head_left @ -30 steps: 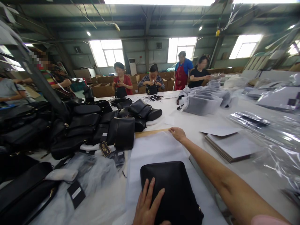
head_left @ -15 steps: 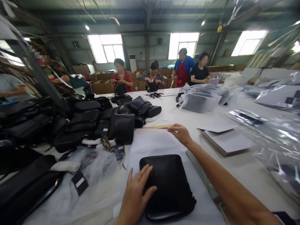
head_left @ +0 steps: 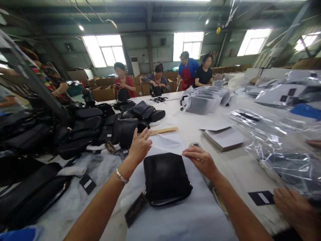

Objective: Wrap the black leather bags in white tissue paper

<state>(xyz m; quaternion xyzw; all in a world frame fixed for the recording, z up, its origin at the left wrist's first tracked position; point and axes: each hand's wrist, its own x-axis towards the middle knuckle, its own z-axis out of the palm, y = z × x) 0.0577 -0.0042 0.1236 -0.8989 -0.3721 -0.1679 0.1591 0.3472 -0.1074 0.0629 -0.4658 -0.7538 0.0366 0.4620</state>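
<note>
A black handbag point(head_left: 167, 179) lies flat on a sheet of white tissue paper point(head_left: 173, 222). A black hang tag point(head_left: 136, 209) with gold lettering rests at its lower left corner. My right hand point(head_left: 202, 160) is closed, thumb and fingers pinching the paper's edge by the bag's upper right corner. Beyond the bag's upper left corner, my left hand point(head_left: 140, 145) has its fingers apart at the paper's far left edge; its thumb is mostly hidden. The far part of the paper looks creased and folded toward the bag.
Black bags point(head_left: 87, 129) are heaped on the left. A brown strip point(head_left: 164, 131) lies beyond the paper. On the right are stacked boards point(head_left: 224, 139), clear plastic bags point(head_left: 283, 167) and another person's hand point(head_left: 293, 207) beside a black tag. Several people work across the table.
My left hand has left the bag and moved forward to the paper's far left. My right hand has come back toward me with the paper edge. The bag's tag now shows.
</note>
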